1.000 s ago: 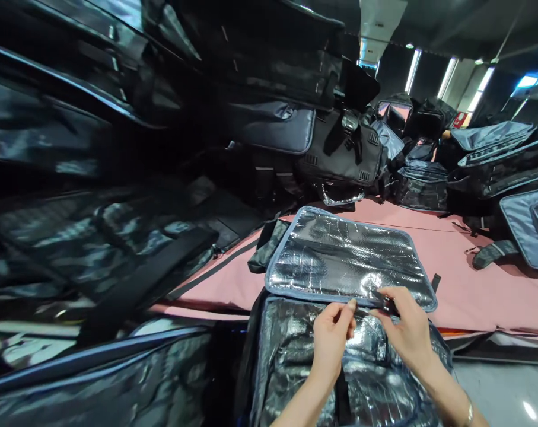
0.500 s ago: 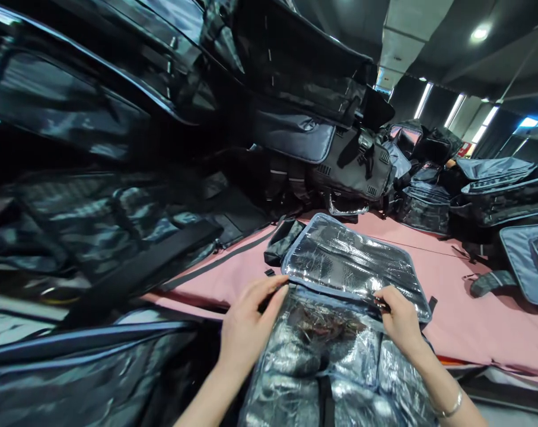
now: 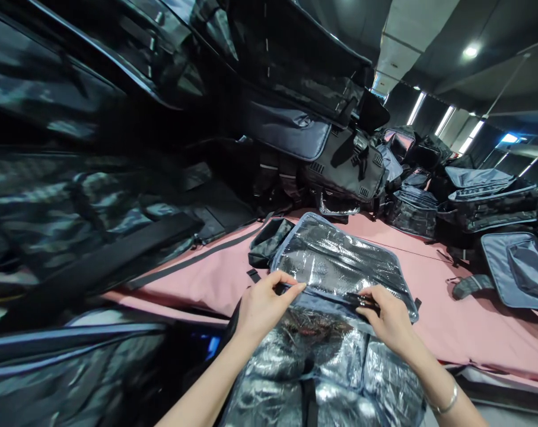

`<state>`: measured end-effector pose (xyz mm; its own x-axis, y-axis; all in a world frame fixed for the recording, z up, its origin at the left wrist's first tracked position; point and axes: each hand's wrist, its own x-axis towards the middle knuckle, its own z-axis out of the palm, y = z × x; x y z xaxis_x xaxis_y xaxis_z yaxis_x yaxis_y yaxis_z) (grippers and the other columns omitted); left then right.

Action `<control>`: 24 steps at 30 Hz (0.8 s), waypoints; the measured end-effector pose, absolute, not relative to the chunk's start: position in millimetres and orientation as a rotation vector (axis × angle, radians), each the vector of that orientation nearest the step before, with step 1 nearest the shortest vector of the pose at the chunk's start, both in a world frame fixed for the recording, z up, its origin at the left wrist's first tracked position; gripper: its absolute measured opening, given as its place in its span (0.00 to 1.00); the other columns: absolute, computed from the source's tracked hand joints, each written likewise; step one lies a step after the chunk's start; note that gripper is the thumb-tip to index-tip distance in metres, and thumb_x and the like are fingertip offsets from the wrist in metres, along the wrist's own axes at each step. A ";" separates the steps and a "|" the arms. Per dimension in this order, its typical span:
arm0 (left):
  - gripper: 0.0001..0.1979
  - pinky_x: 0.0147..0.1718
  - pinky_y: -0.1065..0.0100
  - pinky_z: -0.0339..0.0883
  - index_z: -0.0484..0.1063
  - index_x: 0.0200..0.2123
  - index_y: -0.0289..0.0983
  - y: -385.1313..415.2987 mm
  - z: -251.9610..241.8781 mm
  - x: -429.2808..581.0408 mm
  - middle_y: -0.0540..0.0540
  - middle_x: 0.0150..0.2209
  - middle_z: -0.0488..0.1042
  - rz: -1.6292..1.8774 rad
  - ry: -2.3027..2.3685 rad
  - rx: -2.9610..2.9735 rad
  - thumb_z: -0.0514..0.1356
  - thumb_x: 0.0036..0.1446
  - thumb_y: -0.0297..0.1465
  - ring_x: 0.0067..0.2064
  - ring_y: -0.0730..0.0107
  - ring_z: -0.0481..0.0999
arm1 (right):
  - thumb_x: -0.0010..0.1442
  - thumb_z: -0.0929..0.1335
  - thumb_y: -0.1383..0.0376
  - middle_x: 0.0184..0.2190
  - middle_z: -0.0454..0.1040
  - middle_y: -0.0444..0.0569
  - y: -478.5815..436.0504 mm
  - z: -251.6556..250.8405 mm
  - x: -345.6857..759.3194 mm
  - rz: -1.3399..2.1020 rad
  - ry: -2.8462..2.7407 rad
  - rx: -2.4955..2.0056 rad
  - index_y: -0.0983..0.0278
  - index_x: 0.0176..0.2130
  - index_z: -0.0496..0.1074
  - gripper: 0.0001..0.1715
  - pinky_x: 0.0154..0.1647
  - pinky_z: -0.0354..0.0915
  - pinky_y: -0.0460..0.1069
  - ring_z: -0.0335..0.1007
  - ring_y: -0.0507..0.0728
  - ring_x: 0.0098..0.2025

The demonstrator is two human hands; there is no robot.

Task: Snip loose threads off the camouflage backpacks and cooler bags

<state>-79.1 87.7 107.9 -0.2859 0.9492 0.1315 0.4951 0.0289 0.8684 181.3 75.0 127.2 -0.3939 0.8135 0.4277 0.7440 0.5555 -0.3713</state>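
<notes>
A dark camouflage bag [image 3: 273,356] with clear plastic over its front lies before me, its plastic-covered flap [image 3: 340,255] folded open onto the pink cloth. My left hand [image 3: 266,305] is at the left part of the flap's hinge edge, thumb and forefinger nearly together; whatever lies between them is too small to make out. My right hand [image 3: 387,314] pinches something small and dark at the right part of the same edge. A bracelet [image 3: 449,398] is on the right wrist.
Pink cloth [image 3: 455,332] covers the surface under the flap. Dark bags [image 3: 349,166] are piled behind and at the far right. An open grey-lined bag [image 3: 518,267] stands at right. Another bag [image 3: 64,367] lies at lower left, and large dark bags rise on the left.
My left hand has moved rightward along the hinge edge, its fingertips closer to the right hand. My right hand has shifted slightly left. The whole view has shifted a little.
</notes>
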 end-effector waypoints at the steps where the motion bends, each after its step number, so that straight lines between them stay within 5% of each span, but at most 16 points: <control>1: 0.14 0.32 0.66 0.61 0.73 0.27 0.43 86.0 109.3 -78.3 0.53 0.28 0.76 1.178 1.832 1.464 0.61 0.43 0.47 0.31 0.64 0.72 | 0.59 0.64 0.69 0.36 0.72 0.47 75.1 130.8 178.4 0.134 -2.244 -1.230 0.62 0.44 0.66 0.11 0.35 0.64 0.48 0.70 0.55 0.35; 10: 0.15 0.30 0.66 0.60 0.73 0.27 0.44 78.9 109.4 -76.7 0.53 0.25 0.74 1.141 1.886 1.470 0.60 0.43 0.48 0.27 0.65 0.70 | 0.68 0.57 0.63 0.35 0.73 0.50 93.4 148.0 141.5 -0.443 -2.501 -0.747 0.65 0.40 0.71 0.15 0.30 0.56 0.50 0.65 0.55 0.32; 24: 0.15 0.30 0.67 0.61 0.73 0.26 0.43 76.3 104.4 -77.4 0.53 0.28 0.76 1.235 1.845 1.543 0.60 0.43 0.49 0.28 0.66 0.72 | 0.68 0.56 0.70 0.29 0.72 0.47 102.7 162.8 128.1 -0.729 -2.645 -0.542 0.64 0.37 0.71 0.17 0.28 0.50 0.50 0.60 0.53 0.29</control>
<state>-77.4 76.3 104.4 -0.2849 0.9358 0.2078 0.5487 -0.0185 0.8358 128.1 102.7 162.8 -0.8683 0.2679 0.4174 0.4440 0.7950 0.4133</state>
